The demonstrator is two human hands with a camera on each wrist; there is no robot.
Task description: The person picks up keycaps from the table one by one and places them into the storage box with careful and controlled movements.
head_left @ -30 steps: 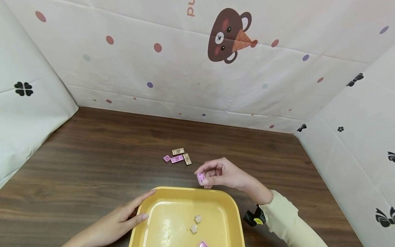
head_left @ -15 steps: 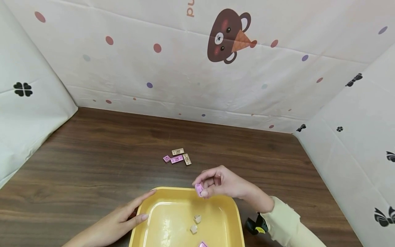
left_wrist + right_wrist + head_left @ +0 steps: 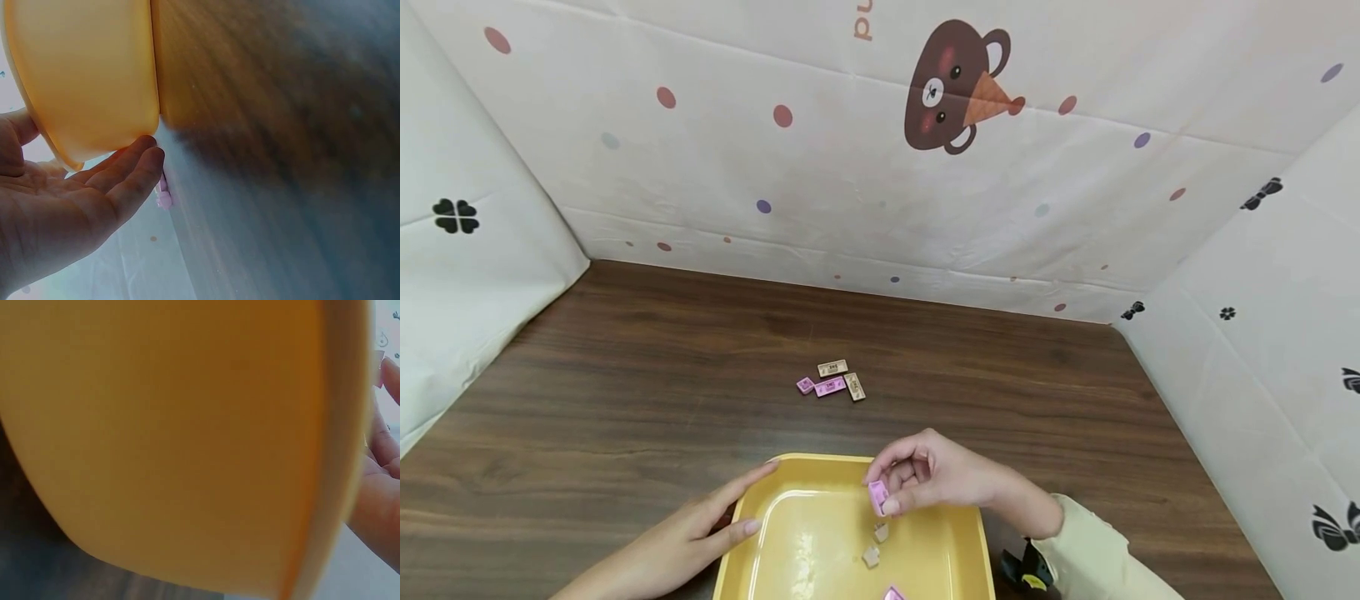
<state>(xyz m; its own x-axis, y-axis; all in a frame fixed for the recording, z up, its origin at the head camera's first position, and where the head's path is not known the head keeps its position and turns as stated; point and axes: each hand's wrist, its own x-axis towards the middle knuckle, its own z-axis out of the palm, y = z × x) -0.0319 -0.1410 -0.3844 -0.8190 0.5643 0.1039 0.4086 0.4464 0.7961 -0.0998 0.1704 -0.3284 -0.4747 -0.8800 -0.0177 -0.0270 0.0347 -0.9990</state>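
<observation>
one pink block (image 3: 878, 497) seems mid-carry, right hand (image 3: 936, 472) pinching it over the tray (image 3: 808, 537), which left hand (image 3: 688, 533) grips; gentle lowering suits.

Head feed, from my remote station: I see a white back wall (image 3: 700, 167) of creased sheeting, printed with red, purple and pale blue dots (image 3: 782, 116), lettering (image 3: 862, 28) cut off by the upper edge, and a brown bear head (image 3: 947, 83) turned sideways in an orange cone hat. Left wall (image 3: 467, 308): white, with a black four-leaf clover (image 3: 456, 216). Right wall (image 3: 1277, 367): white, black bows (image 3: 1335, 535) and a smaller clover (image 3: 1227, 313). Tabletop (image 3: 625, 367): dark brown wood grain, reaching the walls. Light soft, fairly even; on the left wrist feed I note a bluish, blurred sheen across the grain.
</observation>
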